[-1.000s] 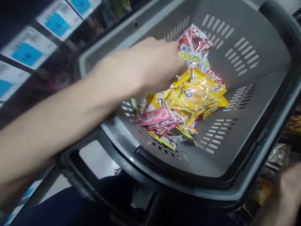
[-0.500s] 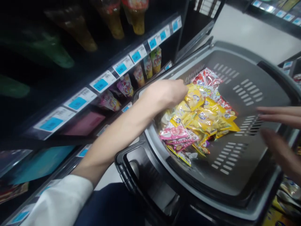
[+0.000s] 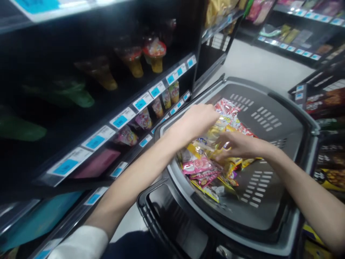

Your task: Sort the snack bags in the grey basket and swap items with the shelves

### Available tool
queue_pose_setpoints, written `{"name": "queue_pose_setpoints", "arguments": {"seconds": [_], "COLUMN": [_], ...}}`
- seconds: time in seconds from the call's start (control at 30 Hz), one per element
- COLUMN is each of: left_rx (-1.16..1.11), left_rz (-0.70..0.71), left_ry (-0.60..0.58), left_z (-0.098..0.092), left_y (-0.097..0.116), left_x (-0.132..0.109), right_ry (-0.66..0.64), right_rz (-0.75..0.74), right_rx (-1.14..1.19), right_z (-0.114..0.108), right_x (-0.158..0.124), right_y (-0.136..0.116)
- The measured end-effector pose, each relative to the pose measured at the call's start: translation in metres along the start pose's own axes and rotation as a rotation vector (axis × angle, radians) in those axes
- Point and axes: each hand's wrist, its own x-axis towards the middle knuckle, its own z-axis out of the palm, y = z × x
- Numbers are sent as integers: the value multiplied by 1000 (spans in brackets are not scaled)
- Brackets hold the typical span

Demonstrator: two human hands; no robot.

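A grey shopping basket (image 3: 269, 212) holds a pile of small glossy packets on its left side. My left hand (image 3: 202, 120) is closed at the pile's upper left, its fingertips hidden behind the hand, with a yellow snack packet (image 3: 212, 133) at its grip. My right hand (image 3: 239, 144) reaches in from the right, thumb and fingers curled round yellow packets in the middle of the pile. Pink packets (image 3: 198, 165) lie below the hands. Red and white packets (image 3: 228, 108) lie beyond them, near the basket's far wall.
On the left, dark shelves with blue and white price labels (image 3: 122, 118) carry cone-shaped cups (image 3: 156, 54) and small pouches (image 3: 144, 118). The basket's black handle (image 3: 149, 212) sticks out at the near side. Packaged snacks (image 3: 334, 180) line the right; pale floor (image 3: 264, 61) shows beyond.
My right hand has moved left from the basket's right side into the yellow packets. My left hand stays at the pile. The view has tilted up, showing more shelves and floor.
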Motion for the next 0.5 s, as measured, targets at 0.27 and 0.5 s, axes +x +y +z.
{"name": "queue_pose_setpoints", "arguments": {"seconds": [0.27,0.5], "left_rx": [-349,-532], "left_rz": [-239,-275], "left_ry": [552,475], "left_z": [-4,4], "left_y": [-12,-8], "left_x": [0,-2], "right_ry": [662,1085], "right_rz": [-82,-165], "right_rx": [819,1095], "right_z": [-23,-29], "right_x": [-2,-1], "right_y": [21,22]}}
